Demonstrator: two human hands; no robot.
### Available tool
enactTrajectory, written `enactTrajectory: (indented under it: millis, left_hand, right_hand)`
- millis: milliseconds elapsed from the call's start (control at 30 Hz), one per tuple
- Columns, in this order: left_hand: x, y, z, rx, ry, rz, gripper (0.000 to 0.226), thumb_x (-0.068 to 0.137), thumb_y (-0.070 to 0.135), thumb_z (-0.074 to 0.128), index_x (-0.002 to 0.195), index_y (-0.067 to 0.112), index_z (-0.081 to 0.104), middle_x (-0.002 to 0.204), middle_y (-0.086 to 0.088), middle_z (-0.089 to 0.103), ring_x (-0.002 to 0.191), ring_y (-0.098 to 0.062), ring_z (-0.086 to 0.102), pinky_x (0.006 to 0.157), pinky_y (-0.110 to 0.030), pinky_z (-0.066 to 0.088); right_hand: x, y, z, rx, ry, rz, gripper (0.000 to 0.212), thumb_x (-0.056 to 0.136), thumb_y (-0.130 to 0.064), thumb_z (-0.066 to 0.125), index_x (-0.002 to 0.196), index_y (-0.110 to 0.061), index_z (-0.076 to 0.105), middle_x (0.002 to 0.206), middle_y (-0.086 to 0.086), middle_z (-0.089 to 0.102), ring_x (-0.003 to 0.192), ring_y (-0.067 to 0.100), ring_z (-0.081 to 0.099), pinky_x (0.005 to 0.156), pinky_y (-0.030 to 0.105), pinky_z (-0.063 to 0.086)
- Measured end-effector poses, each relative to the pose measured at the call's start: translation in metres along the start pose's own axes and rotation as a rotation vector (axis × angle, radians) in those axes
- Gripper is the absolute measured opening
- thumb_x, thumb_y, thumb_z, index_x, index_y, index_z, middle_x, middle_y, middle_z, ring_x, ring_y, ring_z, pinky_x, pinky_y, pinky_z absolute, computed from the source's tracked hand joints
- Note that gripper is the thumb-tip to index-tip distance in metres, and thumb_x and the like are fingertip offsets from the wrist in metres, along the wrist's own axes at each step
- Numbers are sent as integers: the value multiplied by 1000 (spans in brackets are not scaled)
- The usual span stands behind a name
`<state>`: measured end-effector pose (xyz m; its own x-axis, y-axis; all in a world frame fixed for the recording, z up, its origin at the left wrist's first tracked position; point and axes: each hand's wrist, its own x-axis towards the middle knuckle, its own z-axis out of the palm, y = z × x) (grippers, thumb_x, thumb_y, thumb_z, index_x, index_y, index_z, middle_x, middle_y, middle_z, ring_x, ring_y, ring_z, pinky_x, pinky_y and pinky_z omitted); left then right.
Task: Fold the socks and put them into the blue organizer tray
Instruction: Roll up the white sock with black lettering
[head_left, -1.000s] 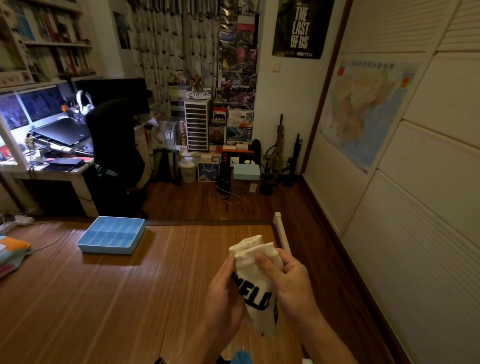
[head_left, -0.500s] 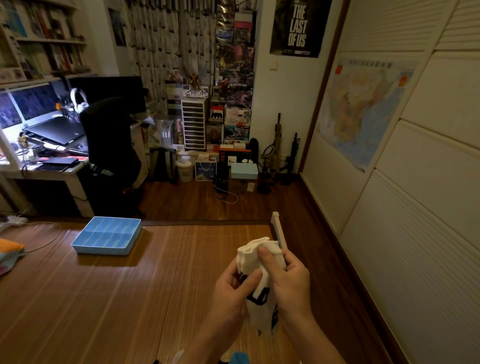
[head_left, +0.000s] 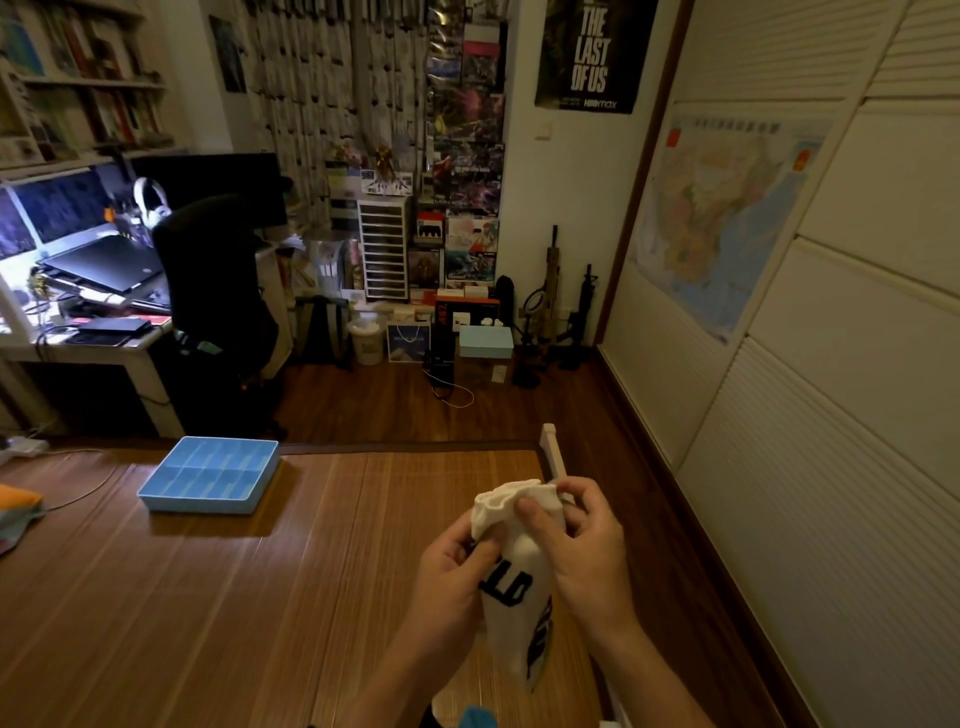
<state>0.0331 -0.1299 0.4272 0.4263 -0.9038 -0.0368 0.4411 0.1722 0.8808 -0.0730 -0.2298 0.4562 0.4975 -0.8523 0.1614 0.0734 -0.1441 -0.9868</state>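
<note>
White socks with black lettering (head_left: 519, 587) hang upright between both hands over the right part of the bamboo mat. My left hand (head_left: 449, 577) pinches the left side below the cuff. My right hand (head_left: 582, 545) grips the cuff from the right, thumb pressed on the front. The blue organizer tray (head_left: 210, 475), divided into several compartments that look bare, lies on the mat at the far left, well apart from the hands.
The bamboo mat (head_left: 260, 597) covers a raised platform whose far edge meets the dark wood floor. Folded orange and teal cloth (head_left: 18, 512) lies at the left edge. A desk and black chair (head_left: 218, 291) stand beyond. White panelled doors run along the right.
The socks' cuff has been worked open and pulled over at the top. Both hands shifted slightly higher on the socks, and the lettering has turned.
</note>
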Motion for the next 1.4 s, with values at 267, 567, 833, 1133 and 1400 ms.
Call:
enactTrajectory:
  millis: [267,567,833,1133,1400]
  left_hand:
    - [6,4,-8,-282,58,-16,33,94,20,60,124,12,71,112,-21,74,94,-32,75,73,-42,62]
    - [11,8,-38,-584,340,-5,36,99,25,57,132,14,62,124,-20,72,103,-31,75,79,-47,64]
    - [1,-7,-59,-654,495,-29,27,108,26,46,126,13,62,101,-14,80,94,-27,77,63,-40,65]
    - [-6,-23,-66,-730,537,-86,29,107,29,50,125,9,61,98,-16,80,109,-30,66,70,-49,64]
    - [-5,-17,-67,-696,508,-38,37,104,31,51,133,9,59,125,-21,69,119,-33,64,84,-50,61]
  right_hand:
    - [9,13,-23,-76,-457,254,53,80,-55,76,122,-25,65,116,-6,74,108,12,71,83,27,59]
    - [5,38,-47,-163,-673,490,50,78,-28,87,121,-15,65,115,4,75,108,22,72,90,35,60]
    - [-1,48,-51,-114,-355,454,47,84,-49,67,115,-13,68,103,6,78,96,23,76,82,38,63]
    - [-18,66,-45,12,-221,416,47,86,-14,77,126,-28,56,108,6,78,95,26,76,75,39,64]
    - [-24,64,-41,-208,-158,280,17,92,-12,70,107,-15,64,95,5,77,84,19,77,73,44,65]
